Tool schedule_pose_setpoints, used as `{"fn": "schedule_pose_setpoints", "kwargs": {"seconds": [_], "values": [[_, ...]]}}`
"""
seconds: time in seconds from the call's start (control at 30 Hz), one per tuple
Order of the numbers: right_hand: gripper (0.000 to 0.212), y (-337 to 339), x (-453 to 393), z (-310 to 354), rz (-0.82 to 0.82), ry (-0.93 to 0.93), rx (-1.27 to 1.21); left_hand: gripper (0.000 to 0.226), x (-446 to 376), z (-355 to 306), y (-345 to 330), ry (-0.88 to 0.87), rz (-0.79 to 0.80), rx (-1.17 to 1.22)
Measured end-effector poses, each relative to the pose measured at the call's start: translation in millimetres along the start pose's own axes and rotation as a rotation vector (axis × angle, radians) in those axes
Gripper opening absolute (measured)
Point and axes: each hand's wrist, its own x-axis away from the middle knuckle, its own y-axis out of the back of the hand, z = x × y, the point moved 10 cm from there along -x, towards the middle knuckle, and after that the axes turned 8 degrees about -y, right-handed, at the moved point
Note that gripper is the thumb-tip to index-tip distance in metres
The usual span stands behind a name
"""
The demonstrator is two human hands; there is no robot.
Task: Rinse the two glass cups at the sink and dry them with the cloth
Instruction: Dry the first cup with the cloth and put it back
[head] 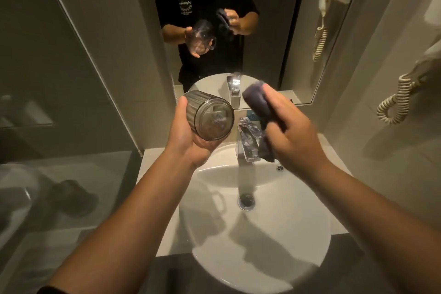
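The landmark for all positions below is the faucet (248, 143), mounted at the back rim of the white sink (298, 234).

**Hand states.** The left hand (188, 141) cradles a ribbed glass cup (210, 114) from beneath, with the thumb along the far side. The cup lies tilted on its side, up and to the left of the faucet, with one end turned toward the camera. The mirror (286, 31) behind the faucet shows a handle on this cup. The right hand (293, 131) is closed around a dark cloth (260, 107), just right of and partly in front of the faucet. One end of the cloth is bunched above the fingers; the other hangs beside the faucet body. Cloth and cup are apart.

**Water.** A stream appears to run from the faucet into the basin toward the drain (246, 201).

**Progress.** Judged from this arrangement, the held cup has left the stream and drying is about to begin or is under way; no contact between cloth and glass is visible. Whether the glass surface is wet cannot be told.

**Remaining.** Only one cup is in view. The second cup cannot be located, so its status is unknown. Drying of the held cup is still outstanding, and the faucet is not yet shut off.
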Motion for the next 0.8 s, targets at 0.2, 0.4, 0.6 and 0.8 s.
{"fn": "schedule_pose_setpoints", "kwargs": {"seconds": [0.2, 0.4, 0.6, 0.8], "values": [[0.045, -64.2, 22.0, 65.5, 0.191, 0.784, 0.55, 0.065, 12.2, 11.1, -27.9, 0.108, 0.186, 0.139], [0.047, -82.3, 26.0, 53.7, 0.246, 0.916, 0.718, 0.07, 9.5, 7.1, -8.4, 0.065, 0.113, 0.0], [0.039, -81.6, 33.0, 43.9, 0.163, 0.8, 0.637, 0.073, 10.8, 8.0, 2.8, 0.032, 0.04, -0.039], [0.04, -75.5, 31.6, 20.6, 0.086, 0.61, 0.61, 0.071, 8.5, 5.3, 3.8, -0.008, -0.039, -0.026]]}}
